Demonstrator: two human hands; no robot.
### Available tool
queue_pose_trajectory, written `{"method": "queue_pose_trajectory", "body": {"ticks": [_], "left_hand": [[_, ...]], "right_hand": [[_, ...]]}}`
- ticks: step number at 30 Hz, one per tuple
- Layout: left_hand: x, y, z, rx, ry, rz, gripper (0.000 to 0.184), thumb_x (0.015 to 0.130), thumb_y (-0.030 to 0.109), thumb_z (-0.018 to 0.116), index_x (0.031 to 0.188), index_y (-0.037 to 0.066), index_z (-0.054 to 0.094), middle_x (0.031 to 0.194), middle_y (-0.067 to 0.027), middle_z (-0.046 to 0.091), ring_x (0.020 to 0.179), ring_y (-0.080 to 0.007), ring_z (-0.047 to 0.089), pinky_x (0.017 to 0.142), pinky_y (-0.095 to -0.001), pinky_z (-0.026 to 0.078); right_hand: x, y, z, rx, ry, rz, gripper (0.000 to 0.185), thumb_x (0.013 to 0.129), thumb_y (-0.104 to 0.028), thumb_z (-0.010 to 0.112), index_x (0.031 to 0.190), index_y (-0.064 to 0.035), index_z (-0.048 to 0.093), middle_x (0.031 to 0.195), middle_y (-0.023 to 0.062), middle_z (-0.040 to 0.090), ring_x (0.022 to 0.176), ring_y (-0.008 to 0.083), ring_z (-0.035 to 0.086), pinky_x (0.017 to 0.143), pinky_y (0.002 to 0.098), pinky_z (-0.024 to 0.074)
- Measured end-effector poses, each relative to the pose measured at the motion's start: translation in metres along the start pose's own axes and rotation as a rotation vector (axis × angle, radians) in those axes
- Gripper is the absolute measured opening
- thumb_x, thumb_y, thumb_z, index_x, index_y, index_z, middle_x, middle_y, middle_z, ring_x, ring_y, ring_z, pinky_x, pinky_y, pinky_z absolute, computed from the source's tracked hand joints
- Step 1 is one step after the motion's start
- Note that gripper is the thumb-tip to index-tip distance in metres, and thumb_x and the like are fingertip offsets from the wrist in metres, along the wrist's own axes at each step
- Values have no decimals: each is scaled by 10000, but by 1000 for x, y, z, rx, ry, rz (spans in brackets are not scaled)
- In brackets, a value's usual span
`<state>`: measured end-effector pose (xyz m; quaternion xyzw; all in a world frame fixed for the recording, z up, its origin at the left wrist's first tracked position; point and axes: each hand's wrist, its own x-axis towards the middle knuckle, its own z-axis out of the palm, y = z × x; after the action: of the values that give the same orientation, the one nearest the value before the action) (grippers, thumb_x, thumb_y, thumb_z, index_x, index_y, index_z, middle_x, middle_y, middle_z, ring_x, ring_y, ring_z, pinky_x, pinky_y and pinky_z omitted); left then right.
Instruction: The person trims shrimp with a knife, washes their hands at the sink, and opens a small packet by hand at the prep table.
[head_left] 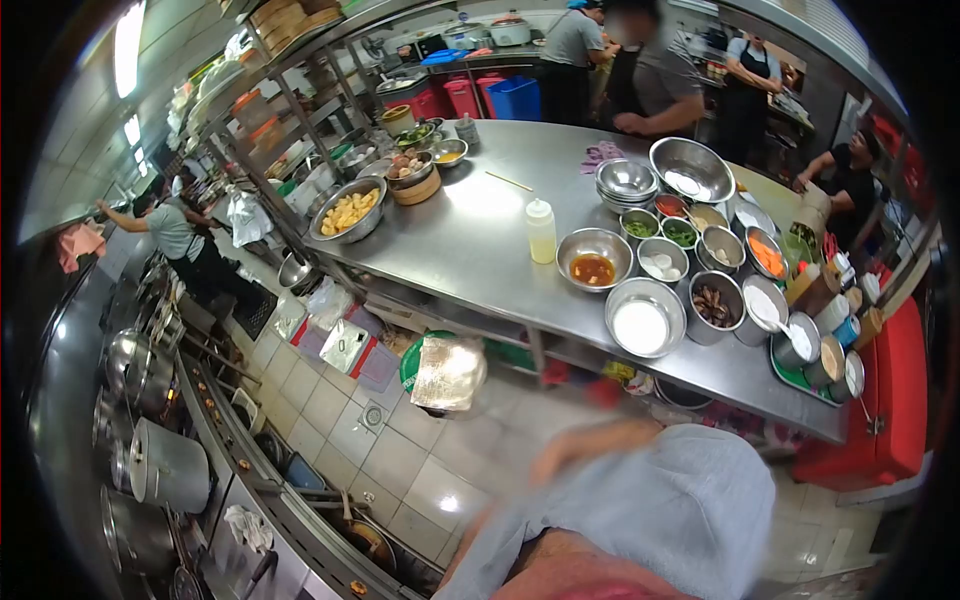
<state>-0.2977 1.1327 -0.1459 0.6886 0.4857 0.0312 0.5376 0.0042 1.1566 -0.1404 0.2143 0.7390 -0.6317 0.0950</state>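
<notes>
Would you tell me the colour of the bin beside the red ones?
Blue; the head view shows the bin best.

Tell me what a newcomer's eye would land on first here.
Probably the steel counter across the middle, its right half crowded with bowls. Next, the red box by its right end and the bowl of yellow chunks toward its left. Foil also gleams above the tiled floor.

The head camera is looking forward and down from above the wearer's body, facing the counter [440, 215] across the upper middle.
</notes>
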Motion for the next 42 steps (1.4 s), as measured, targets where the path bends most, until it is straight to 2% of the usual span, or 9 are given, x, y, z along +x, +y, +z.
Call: {"method": "queue_pose_trajectory", "body": {"ticks": [5,11,19,22,25,28,31,36,42], "left_hand": [[-4,-7,-12,53,-41,43,310,895,231,561,1117,22,618,1095,-137,622,1024,-254,594,897,-366,450],[-9,-13,-17,66,-35,100,308,891,227,565,1114,20,615,1086,-144,621,1020,-261,595,890,-366,453],[-8,-4,-4,27,-20,189,307,886,221,570,1111,17,612,1072,-154,620,1015,-271,597,881,-367,457],[-2,2,9,30,16,230,306,883,219,571,1110,16,611,1067,-158,620,1013,-274,598,878,-368,459],[5,-3,27,58,82,281,306,881,217,573,1109,15,610,1062,-162,619,1011,-278,598,874,-368,460],[0,4,31,-20,83,230,311,887,212,560,1124,17,611,1103,-160,617,1047,-287,592,903,-376,452],[-16,36,22,-5,41,167,323,909,222,517,1136,12,608,1128,-168,617,1077,-310,585,922,-385,448],[-18,38,29,17,1,152,318,907,233,516,1140,34,601,1107,-179,622,1066,-323,588,908,-395,453],[-2,18,48,-90,-85,51,310,898,241,530,1149,69,592,1085,-187,630,1052,-334,593,893,-410,457]], "right_hand": [[28,-1,5,-90,154,95,271,874,-233,572,1026,-29,667,937,49,674,858,166,589,793,359,473],[47,30,0,137,338,-136,173,842,-183,603,793,-23,645,694,-44,578,681,92,495,636,334,443],[2,-73,-20,134,142,207,200,853,-187,636,962,-36,707,814,-17,684,721,100,584,663,309,494],[-24,-121,-21,343,359,392,206,856,-187,650,990,-43,710,842,12,696,740,110,603,671,317,502],[-33,-143,-24,164,162,534,387,927,-389,423,1115,-147,661,1158,48,628,1075,164,520,971,354,366],[-29,-121,-16,267,160,503,374,912,-398,484,1159,-164,640,1175,36,622,1097,159,524,986,362,367],[-35,-138,-16,38,201,400,256,859,-229,632,1035,-54,696,898,31,705,788,147,633,710,325,500],[21,-37,-1,-53,-6,130,269,833,-270,592,1003,-91,700,996,75,672,834,195,642,725,351,516],[12,-53,22,-875,271,133,264,779,-284,584,962,-124,688,1041,113,491,946,306,616,729,448,533]]}}
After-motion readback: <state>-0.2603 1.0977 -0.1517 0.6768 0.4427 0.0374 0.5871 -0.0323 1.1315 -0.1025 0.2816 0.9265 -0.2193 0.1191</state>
